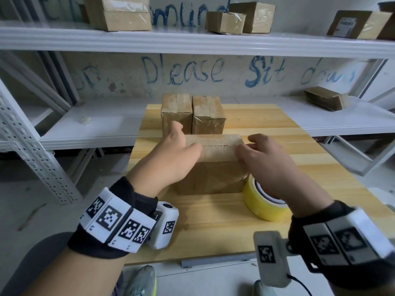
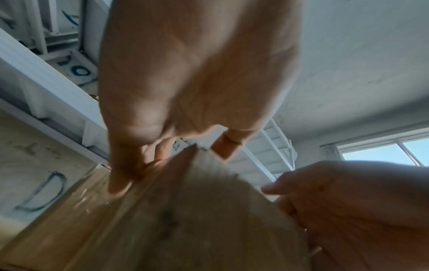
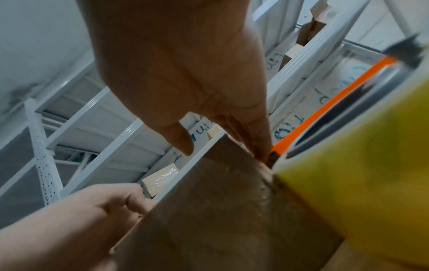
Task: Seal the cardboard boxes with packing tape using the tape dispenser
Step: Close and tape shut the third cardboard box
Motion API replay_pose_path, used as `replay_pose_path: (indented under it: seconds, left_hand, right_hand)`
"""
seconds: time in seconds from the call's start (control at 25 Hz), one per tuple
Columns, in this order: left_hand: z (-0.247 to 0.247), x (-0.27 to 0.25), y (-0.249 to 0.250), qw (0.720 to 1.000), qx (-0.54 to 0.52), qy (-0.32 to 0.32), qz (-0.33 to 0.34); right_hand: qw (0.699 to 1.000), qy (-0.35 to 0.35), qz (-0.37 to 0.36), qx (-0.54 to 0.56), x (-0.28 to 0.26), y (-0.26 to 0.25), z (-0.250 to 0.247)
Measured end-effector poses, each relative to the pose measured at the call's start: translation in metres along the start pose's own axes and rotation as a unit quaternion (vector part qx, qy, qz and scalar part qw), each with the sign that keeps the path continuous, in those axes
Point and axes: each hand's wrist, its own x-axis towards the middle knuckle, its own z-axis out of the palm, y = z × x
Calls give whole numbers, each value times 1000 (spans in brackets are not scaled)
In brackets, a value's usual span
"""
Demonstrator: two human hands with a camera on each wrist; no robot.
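Both hands press the box top: left hand [image 1: 177, 152] and right hand [image 1: 265, 159], fingers flat, grasping nothing. Box [image 1: 215, 167] mid-tabletop; tape [image 1: 263, 201] beside it. Smoothing step; next, another seam.

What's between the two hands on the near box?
Head view: only the taped top of the box lies between the left hand and right hand; nothing else.

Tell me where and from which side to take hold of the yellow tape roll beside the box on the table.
Probably best from above. The yellow tape roll lies tilted against the near right corner of the cardboard box, its open core facing up, on the wooden table. Put the thumb into the core and the fingers over the outer yellow band on the side away from the box. The right hand is nearest.
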Motion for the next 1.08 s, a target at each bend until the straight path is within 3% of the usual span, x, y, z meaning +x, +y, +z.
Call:
replay_pose_path:
  seconds: [0.08, 0.28, 0.56, 0.72, 0.92, 1.08]
  left_hand:
    - [4, -1, 3, 999, -10, -10, -33]
    - [10, 9, 1, 996, -30, -24, -75]
    - [11, 16, -8, 999, -15, -13, -42]
    - [1, 16, -10, 997, -16, -46, -53]
    - [-8, 16, -17, 995, -28, -74, -56]
    - [-4, 19, -24, 995, -61, -70, -37]
  right_hand:
    - [1000, 2, 13, -22, 6, -2, 13]
    - [989, 106, -4, -103, 9, -10, 34]
    - [989, 146, 14, 7, 13, -2, 40]
    - [983, 164, -9, 76, 18, 7, 34]
    - [987, 143, -11, 75, 22, 21, 21]
    - [981, 98, 1, 166, 20, 28, 10]
